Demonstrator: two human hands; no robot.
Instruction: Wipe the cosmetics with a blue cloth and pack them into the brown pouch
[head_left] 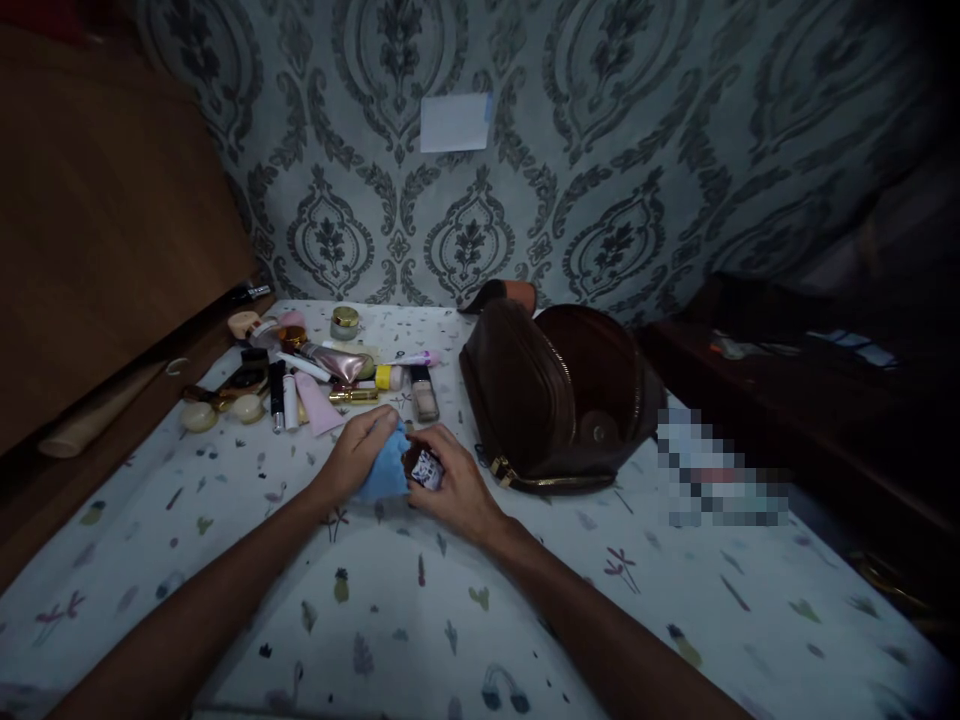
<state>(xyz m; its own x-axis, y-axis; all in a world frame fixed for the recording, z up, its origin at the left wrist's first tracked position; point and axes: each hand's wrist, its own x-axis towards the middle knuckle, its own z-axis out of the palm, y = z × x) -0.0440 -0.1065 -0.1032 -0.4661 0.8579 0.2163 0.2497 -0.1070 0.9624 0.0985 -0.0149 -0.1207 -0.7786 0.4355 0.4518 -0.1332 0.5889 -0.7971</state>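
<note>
My left hand [357, 455] is closed around a light blue cloth [386, 465], which hangs a little below the fingers. Facing it, my right hand [459, 482] grips a small dark brown container with a black-and-white patterned label [426, 468]. The cloth's edge meets the container between the two hands; whether it is pressed on it I cannot tell. Just beyond the hands lie a foundation bottle with a black cap [424, 395], a gold tube [354, 397] and a pale pink squeeze tube [316, 403].
A brown leather bag [517, 400] stands unzipped to the right of the hands. Several cosmetics, among them a gold-lidded jar [345, 322] and an open compact [247, 378], are spread at the back left. A brown wooden panel [112, 230] borders the left side; patterned wallpaper rises behind.
</note>
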